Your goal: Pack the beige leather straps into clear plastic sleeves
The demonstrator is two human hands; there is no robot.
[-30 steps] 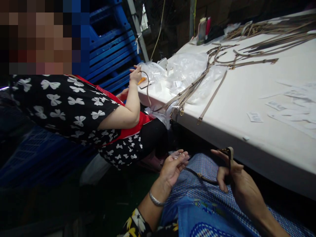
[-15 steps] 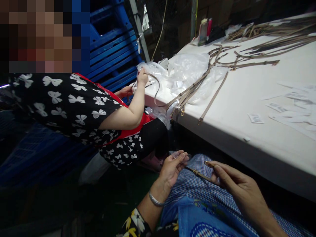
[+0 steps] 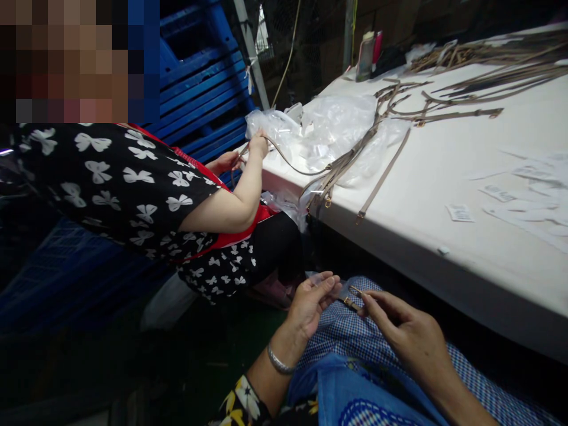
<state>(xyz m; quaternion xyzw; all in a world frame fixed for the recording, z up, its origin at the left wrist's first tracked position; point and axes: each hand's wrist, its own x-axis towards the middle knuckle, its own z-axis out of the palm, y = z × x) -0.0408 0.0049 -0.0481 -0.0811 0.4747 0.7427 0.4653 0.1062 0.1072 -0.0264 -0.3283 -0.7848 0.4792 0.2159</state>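
Note:
My left hand [image 3: 314, 300] pinches a small clear plastic piece [image 3: 345, 289] over my lap, fingers closed. Close by on the right, my right hand [image 3: 402, 322] grips a thin brown strap [image 3: 352, 304] with a gold-coloured buckle, its metal end sticking out past the fingertips. The strap's end lies right beside the plastic; whether it touches or sits inside it I cannot tell. Similar straps [image 3: 355, 152] lie in a bundle over the near table corner, some buckles hanging off the edge. One single strap [image 3: 384, 176] lies apart to their right.
A co-worker [image 3: 213, 201] at the left holds another strap. The white table [image 3: 426, 236] bears plastic bags [image 3: 341, 121], paper labels [image 3: 460, 213], a bottle [image 3: 365, 56] and more straps [image 3: 470, 56] at the back. Blue pallets [image 3: 204, 89] are stacked behind.
My right hand has moved left, bringing the strap's end up to the plastic in my left hand. The co-worker's strap now stretches straighter towards the bundle.

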